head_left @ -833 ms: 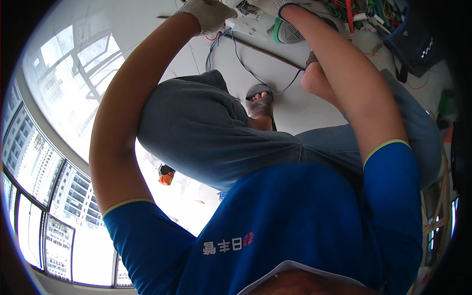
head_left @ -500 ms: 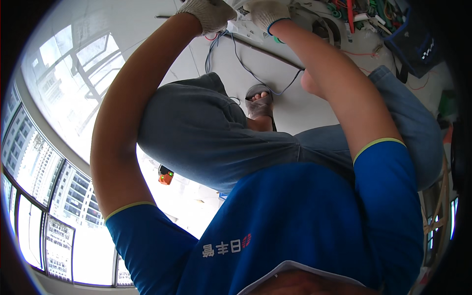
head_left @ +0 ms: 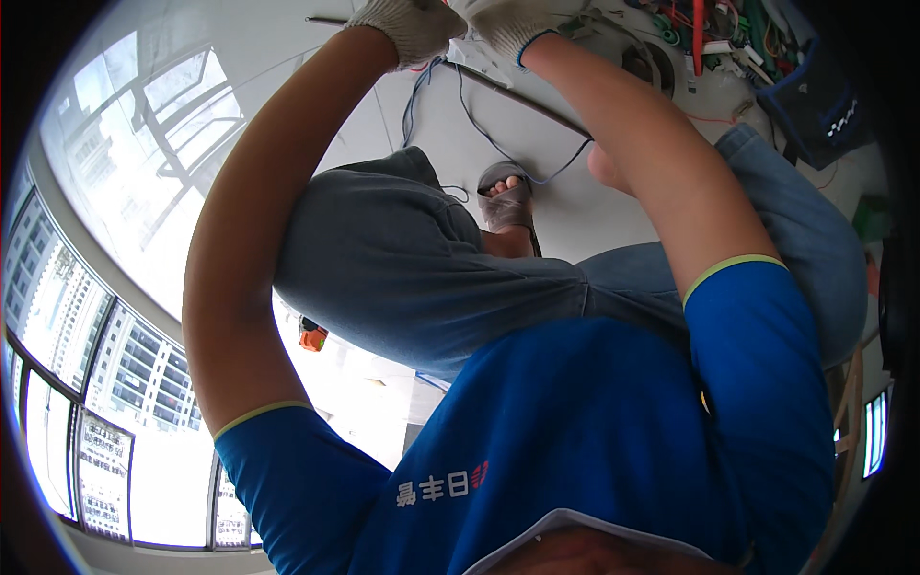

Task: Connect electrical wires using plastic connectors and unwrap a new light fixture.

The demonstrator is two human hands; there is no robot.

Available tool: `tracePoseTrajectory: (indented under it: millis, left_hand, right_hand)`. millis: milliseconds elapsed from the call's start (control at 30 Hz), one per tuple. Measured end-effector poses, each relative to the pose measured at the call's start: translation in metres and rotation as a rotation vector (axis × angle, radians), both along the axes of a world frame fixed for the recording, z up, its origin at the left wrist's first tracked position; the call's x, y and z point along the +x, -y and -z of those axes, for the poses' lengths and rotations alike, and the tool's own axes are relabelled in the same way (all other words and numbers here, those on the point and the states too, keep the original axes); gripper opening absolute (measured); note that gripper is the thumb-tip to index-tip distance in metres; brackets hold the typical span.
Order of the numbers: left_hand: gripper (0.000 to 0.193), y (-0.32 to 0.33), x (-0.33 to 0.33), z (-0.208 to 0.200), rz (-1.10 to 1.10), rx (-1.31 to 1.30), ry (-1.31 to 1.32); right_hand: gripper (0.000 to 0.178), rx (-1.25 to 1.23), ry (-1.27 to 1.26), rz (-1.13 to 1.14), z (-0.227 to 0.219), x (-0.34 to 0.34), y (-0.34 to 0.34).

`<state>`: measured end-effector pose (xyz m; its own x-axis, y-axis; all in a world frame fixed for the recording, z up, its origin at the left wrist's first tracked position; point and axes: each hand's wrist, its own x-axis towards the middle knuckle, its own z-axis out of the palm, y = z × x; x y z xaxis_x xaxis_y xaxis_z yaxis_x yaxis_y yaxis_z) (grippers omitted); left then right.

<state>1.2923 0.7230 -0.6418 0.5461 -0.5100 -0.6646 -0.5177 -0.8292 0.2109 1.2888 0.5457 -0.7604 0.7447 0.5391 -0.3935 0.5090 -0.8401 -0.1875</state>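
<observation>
Both my hands wear off-white knitted gloves and reach to the top edge of the view, which cuts them off in part. My left hand point(head_left: 414, 27) has its fingers curled inward. Close beside it, my right hand point(head_left: 508, 27) bends toward it, its fingers drawn together and partly out of view. What they grip, if anything, is hidden. Beneath the gloves a dark thin rod point(head_left: 522, 99) lies slantwise on the floor. Blue-grey cables point(head_left: 414, 107) trail down from near the left hand, and one loops past my sandalled foot point(head_left: 508, 196).
At the upper right lie a heap of tools and coloured wires point(head_left: 733, 43), a grey strap point(head_left: 652, 59) and a dark blue tool bag point(head_left: 815, 105). An orange and black device point(head_left: 311, 335) stands on the floor behind my left knee. Windows point(head_left: 105, 383) line the left side.
My right hand has shifted left and nearer to my left hand. The whole scene has shifted slightly with my head.
</observation>
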Motion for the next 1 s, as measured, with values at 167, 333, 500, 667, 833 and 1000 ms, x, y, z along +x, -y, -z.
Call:
tracePoseTrajectory:
  millis: [167,333,500,667,833,1000]
  left_hand:
    - [0.031,-0.002,0.000,-0.012,-0.118,0.052,-0.086]
    - [0.034,-0.018,-0.002,-0.019,-0.006,0.095,-0.035]
    - [0.034,0.005,0.012,-0.023,0.009,0.103,-0.052]
    - [0.036,0.006,0.014,-0.026,-0.079,0.068,-0.066]
    - [0.041,0.023,0.015,-0.031,0.223,0.142,-0.031]
    - [0.035,0.007,0.019,-0.036,-0.113,0.151,-0.054]
  right_hand:
    - [0.023,-0.027,0.019,-0.066,0.006,0.006,0.003]
    - [0.023,-0.044,0.151,-0.374,0.023,0.025,-0.002]
    - [0.022,0.153,-0.016,-0.376,0.070,0.064,0.049]
    - [0.026,0.368,0.114,-0.714,0.047,0.077,0.074]
    - [0.018,0.360,0.225,-0.580,0.004,0.080,0.055]
    - [0.012,0.991,-0.959,0.506,-0.059,0.075,0.007]
